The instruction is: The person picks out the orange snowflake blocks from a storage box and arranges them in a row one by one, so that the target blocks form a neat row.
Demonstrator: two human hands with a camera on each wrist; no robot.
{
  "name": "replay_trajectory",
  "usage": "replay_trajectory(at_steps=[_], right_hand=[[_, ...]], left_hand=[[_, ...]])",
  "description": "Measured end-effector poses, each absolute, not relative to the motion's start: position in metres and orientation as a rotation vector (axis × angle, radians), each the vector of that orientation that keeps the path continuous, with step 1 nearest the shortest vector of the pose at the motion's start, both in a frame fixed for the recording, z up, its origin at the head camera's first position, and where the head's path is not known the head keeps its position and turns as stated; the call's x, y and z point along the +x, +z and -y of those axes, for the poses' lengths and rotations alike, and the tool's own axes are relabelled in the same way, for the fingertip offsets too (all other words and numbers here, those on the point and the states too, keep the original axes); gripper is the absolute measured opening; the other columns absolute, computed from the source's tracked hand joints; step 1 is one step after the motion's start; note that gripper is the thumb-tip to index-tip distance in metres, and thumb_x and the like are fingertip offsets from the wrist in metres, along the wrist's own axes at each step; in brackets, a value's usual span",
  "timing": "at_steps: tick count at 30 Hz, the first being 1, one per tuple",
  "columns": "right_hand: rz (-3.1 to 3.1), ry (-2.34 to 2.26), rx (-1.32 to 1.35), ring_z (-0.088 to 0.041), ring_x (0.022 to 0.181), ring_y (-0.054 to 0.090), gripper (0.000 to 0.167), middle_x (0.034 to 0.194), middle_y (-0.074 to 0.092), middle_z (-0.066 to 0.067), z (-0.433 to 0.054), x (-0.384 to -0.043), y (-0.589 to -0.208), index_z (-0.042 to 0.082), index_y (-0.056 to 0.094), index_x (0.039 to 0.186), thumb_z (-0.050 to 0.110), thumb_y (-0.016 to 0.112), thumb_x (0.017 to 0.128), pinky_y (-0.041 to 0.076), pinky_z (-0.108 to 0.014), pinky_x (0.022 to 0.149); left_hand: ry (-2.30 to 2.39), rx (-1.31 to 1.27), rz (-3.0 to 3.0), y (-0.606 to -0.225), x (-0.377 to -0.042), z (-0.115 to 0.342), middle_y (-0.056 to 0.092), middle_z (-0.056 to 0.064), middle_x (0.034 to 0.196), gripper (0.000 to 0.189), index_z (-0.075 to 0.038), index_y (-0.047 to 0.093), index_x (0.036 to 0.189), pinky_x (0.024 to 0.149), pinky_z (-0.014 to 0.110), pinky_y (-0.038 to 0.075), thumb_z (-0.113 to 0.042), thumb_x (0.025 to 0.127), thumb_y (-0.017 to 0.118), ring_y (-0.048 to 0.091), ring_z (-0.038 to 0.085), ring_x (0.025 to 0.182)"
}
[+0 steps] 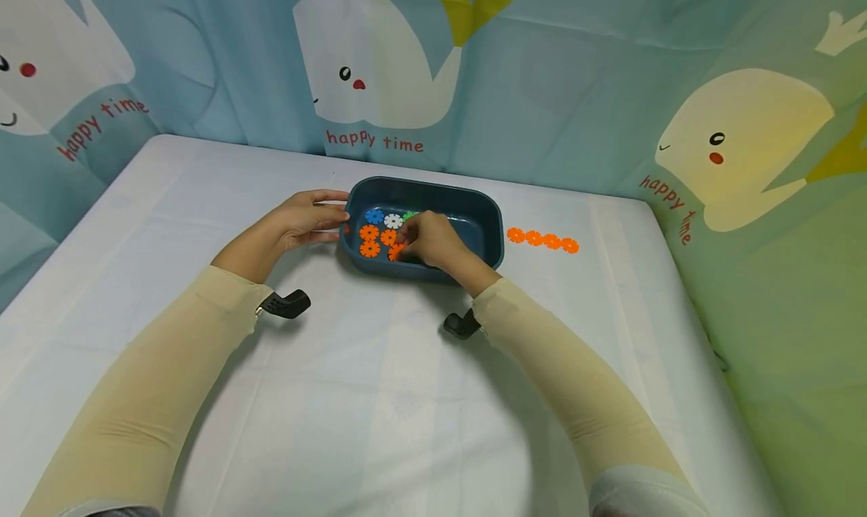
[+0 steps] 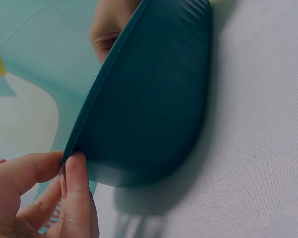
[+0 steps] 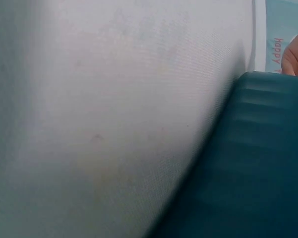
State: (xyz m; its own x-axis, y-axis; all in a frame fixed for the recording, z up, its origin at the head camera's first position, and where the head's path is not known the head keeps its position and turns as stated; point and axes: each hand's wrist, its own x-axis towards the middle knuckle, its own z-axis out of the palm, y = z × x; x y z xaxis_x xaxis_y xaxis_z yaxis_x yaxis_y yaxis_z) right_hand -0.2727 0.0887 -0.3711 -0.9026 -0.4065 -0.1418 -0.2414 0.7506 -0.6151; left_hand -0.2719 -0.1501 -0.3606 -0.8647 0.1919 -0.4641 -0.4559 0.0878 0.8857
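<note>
Near the middle of the head view, a dark blue bin (image 1: 481, 235), upright on a white-covered counter (image 1: 379, 396). In its left half, flat flower-shaped pieces: toward the far side, a blue piece (image 1: 374, 216), a white piece (image 1: 393, 221) and a partly hidden green piece (image 1: 409, 216); nearer, orange pieces (image 1: 369, 232), four visible, the lower right one partly behind fingertips. At the bin's left end, left hand (image 1: 308, 217) pinching the rim between thumb and fingers, a grip also plain at lower left in the left wrist view. Over the bin's middle, right hand (image 1: 433, 238) reaching in from the lower right, fingers bent down to the lower right orange piece; cannot tell whether pinching it or only touching. At centre right of the frame, just beside the bin, an orange row (image 1: 552, 241) of four pieces, flat on the counter, edge to edge, sloping slightly down to the right. From both lower corners, tan sleeves (image 1: 169, 359), with a black wrist device (image 1: 287, 304) at the left cuff and a similar one at the right. Across the top, a blue-green curtain (image 1: 555, 111) printed with white whales and red "happy time" lettering.
</note>
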Motion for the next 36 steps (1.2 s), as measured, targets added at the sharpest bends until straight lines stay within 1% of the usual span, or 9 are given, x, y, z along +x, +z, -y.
replay_trajectory(at_steps=[7, 10, 16, 20, 24, 27, 30, 36], right_hand=[[-2.631, -0.975, -0.473, -0.018, 0.080, 0.059, 0.008, 0.089, 0.070, -0.010, -0.094, -0.273, -0.373, 0.003, 0.072, 0.095, 0.003, 0.073, 0.087, 0.051, -0.028, 0.076], [-2.604, -1.001, -0.450, -0.018, 0.081, 0.059, 0.008, 0.090, 0.069, -0.010, -0.095, -0.273, -0.372, 0.002, 0.072, 0.095, 0.003, 0.072, 0.088, 0.051, -0.027, 0.076], [-2.569, -1.042, -0.438, -0.020, 0.087, 0.063, 0.011, 0.097, 0.071, -0.012, -0.097, -0.271, -0.371, 0.002, 0.073, 0.099, 0.004, 0.072, 0.089, 0.053, -0.029, 0.082], [-2.546, -1.072, -0.425, -0.020, 0.091, 0.065, 0.015, 0.101, 0.071, -0.012, -0.100, -0.269, -0.370, 0.003, 0.073, 0.103, 0.008, 0.073, 0.089, 0.053, -0.031, 0.086], [-2.518, -1.100, -0.405, -0.019, 0.089, 0.065, 0.019, 0.103, 0.072, -0.011, -0.104, -0.268, -0.368, 0.004, 0.074, 0.106, 0.011, 0.074, 0.088, 0.053, -0.030, 0.083], [-2.481, -1.140, -0.376, -0.018, 0.086, 0.067, 0.020, 0.104, 0.072, -0.011, -0.107, -0.267, -0.365, 0.006, 0.074, 0.108, 0.011, 0.073, 0.089, 0.055, -0.028, 0.078], [-2.442, -1.191, -0.364, -0.018, 0.085, 0.069, 0.020, 0.105, 0.072, -0.012, -0.111, -0.265, -0.362, 0.006, 0.074, 0.110, 0.008, 0.070, 0.091, 0.056, -0.028, 0.075], [-2.385, -1.272, -0.343, -0.020, 0.086, 0.070, 0.021, 0.104, 0.072, -0.014, -0.119, -0.265, -0.361, 0.003, 0.073, 0.112, 0.004, 0.067, 0.092, 0.057, -0.030, 0.079]], left_hand=[[1.826, -0.250, -1.904, -0.360, -0.271, 0.150, 0.050, 0.008, 0.137, 0.056, -0.012, 0.039, 0.151, 0.076, 0.022, 0.058, -0.007, 0.099, 0.058, 0.064, 0.010, 0.100], [1.830, -0.247, -1.900, -0.360, -0.270, 0.150, 0.051, 0.007, 0.136, 0.056, -0.012, 0.039, 0.151, 0.076, 0.022, 0.058, -0.007, 0.099, 0.058, 0.064, 0.011, 0.101], [1.832, -0.244, -1.900, -0.362, -0.270, 0.150, 0.050, 0.007, 0.134, 0.056, -0.012, 0.039, 0.151, 0.076, 0.022, 0.058, -0.008, 0.099, 0.058, 0.064, 0.010, 0.100], [1.827, -0.246, -1.904, -0.362, -0.270, 0.150, 0.046, 0.009, 0.142, 0.055, -0.013, 0.039, 0.151, 0.078, 0.022, 0.058, -0.008, 0.099, 0.057, 0.063, 0.010, 0.101], [1.826, -0.245, -1.900, -0.362, -0.270, 0.150, 0.040, 0.010, 0.150, 0.056, -0.013, 0.038, 0.152, 0.077, 0.022, 0.058, -0.007, 0.099, 0.057, 0.062, 0.012, 0.105], [1.828, -0.247, -1.897, -0.361, -0.270, 0.150, 0.039, 0.011, 0.153, 0.057, -0.013, 0.037, 0.152, 0.076, 0.022, 0.058, -0.006, 0.099, 0.057, 0.061, 0.014, 0.111], [1.830, -0.248, -1.898, -0.361, -0.270, 0.150, 0.038, 0.011, 0.154, 0.057, -0.013, 0.037, 0.152, 0.075, 0.021, 0.058, -0.006, 0.099, 0.057, 0.060, 0.016, 0.113], [1.837, -0.249, -1.898, -0.361, -0.270, 0.150, 0.041, 0.011, 0.150, 0.056, -0.013, 0.037, 0.152, 0.075, 0.021, 0.058, -0.007, 0.099, 0.057, 0.061, 0.014, 0.108]])
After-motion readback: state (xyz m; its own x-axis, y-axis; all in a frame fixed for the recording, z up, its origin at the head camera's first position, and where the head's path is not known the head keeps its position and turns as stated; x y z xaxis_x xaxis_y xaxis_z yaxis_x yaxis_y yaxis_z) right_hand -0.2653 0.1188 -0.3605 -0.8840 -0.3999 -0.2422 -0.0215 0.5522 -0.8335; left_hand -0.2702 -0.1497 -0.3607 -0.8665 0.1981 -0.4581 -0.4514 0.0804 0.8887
